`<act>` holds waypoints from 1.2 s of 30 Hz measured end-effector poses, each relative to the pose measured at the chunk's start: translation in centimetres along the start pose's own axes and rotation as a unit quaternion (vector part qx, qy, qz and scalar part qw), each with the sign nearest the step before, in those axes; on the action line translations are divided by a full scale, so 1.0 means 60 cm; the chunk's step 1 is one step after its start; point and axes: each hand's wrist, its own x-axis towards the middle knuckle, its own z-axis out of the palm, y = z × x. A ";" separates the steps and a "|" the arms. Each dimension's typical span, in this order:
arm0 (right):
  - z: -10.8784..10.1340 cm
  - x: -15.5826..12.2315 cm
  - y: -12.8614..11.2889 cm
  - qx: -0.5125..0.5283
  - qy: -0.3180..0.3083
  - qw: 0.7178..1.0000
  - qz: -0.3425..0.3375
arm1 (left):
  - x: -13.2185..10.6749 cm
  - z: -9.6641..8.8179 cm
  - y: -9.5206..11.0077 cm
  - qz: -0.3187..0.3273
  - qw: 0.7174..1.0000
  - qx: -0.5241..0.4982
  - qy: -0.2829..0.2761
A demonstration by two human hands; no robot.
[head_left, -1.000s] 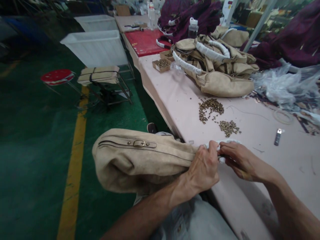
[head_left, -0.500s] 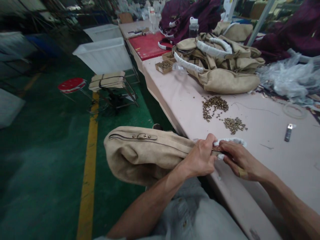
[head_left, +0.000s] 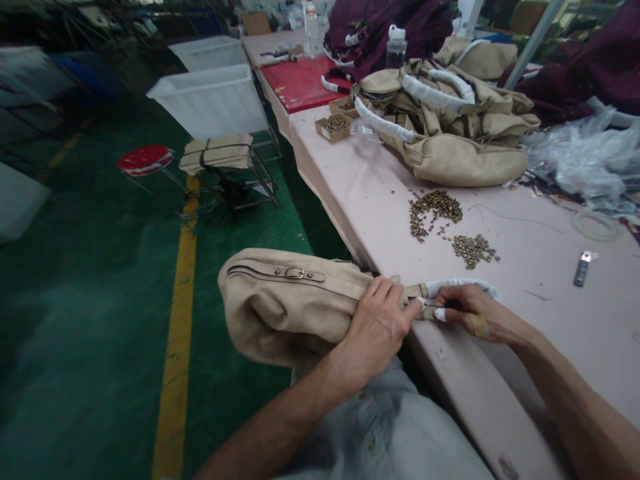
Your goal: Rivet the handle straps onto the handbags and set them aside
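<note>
A tan suede bag (head_left: pixel 280 303) with a small buckle strap lies across my lap, off the edge of the pink table (head_left: pixel 545 320). My left hand (head_left: pixel 375 330) grips the bag's top end, fingers closed over it. My right hand (head_left: pixel 470 310) pinches the bag's handle (head_left: pixel 463 287), which is wrapped in white paper, right where it joins the bag at the table edge. A bandage sits on one right finger. Two piles of small brass rivets (head_left: pixel 435 210) lie on the table just beyond my hands.
A heap of tan bags (head_left: pixel 450 133) with wrapped handles sits further back, with maroon fabric (head_left: pixel 400 27), clear plastic (head_left: pixel 585 157), small boxes of rivets (head_left: pixel 334 125), a red mat (head_left: pixel 300 83) and a lighter (head_left: pixel 581 268). On the green floor stand white bins (head_left: pixel 210 100) and stools (head_left: pixel 145 160).
My left hand slid back from the handle joint onto the bag's body, uncovering the strap end and more of the white-wrapped handle. My right hand stays pinched there. The view shifted slightly.
</note>
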 end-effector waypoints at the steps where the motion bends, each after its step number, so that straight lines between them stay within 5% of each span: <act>1: 0.005 0.003 0.000 0.009 0.012 1.000 0.018 | -0.005 0.007 -0.005 -0.003 1.000 0.006 0.001; 6: 0.031 0.014 0.004 0.054 0.056 0.994 0.079 | -0.008 0.030 -0.017 0.054 0.999 -0.003 -0.006; 10: 0.016 0.003 -0.009 0.036 0.088 0.992 0.083 | -0.001 0.030 -0.011 0.058 0.998 -0.016 0.008; 15: -0.030 -0.006 -0.075 -0.081 0.289 0.954 -0.009 | -0.004 0.035 -0.002 0.045 0.998 -0.031 0.032; 18: -0.037 0.009 -0.117 -0.128 0.354 0.922 -0.089 | -0.006 0.039 -0.002 0.039 0.998 -0.036 0.035; 21: -0.034 0.033 -0.134 -0.065 0.374 0.915 -0.133 | -0.008 0.040 -0.004 0.033 0.998 -0.043 0.040; 25: -0.051 0.052 -0.133 0.141 0.397 0.897 -0.135 | -0.012 0.036 -0.007 0.029 0.997 -0.059 0.031; 28: -0.064 0.045 -0.148 0.081 0.444 0.882 -0.134 | -0.014 0.034 -0.007 0.017 0.997 -0.065 0.027; 32: -0.023 0.047 -0.167 -0.149 0.421 0.881 -0.156 | -0.013 0.037 -0.001 0.022 0.997 -0.070 0.031; 36: 0.062 0.085 -0.108 -0.258 0.373 0.889 -0.064 | -0.014 0.048 0.004 0.023 0.997 -0.068 0.030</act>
